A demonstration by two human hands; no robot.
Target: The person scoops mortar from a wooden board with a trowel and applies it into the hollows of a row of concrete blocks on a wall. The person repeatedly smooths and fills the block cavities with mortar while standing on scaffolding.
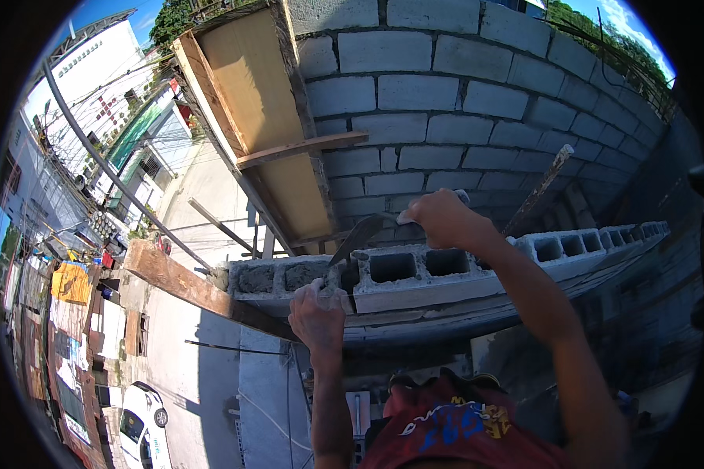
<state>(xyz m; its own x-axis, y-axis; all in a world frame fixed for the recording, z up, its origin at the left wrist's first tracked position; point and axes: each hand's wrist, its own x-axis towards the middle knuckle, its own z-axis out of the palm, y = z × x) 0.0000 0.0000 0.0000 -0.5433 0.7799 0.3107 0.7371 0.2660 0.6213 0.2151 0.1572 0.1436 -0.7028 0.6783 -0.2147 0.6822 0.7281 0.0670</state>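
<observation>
My right hand [444, 220] is closed round the handle of a trowel [361, 234]. Its curved blade slants down to the left, the tip at the joint between two blocks on top of a low wall. My left hand [317, 313], grey with mortar, is at that joint beside the trowel tip. Its fingers are bent in at the block's near edge; what they hold, if anything, is hidden. Left of the joint, grey mortar [256, 279] fills the block's cells. Right of it, the hollow concrete block [414, 297] has open, dark cells.
A taller block wall [418, 94] rises behind, with a wooden formwork panel [258, 86] at its left end. A rough plank [188, 281] juts out at left. A rusty bar [541, 187] stands up at right. Far below lie a street and a white car [142, 430].
</observation>
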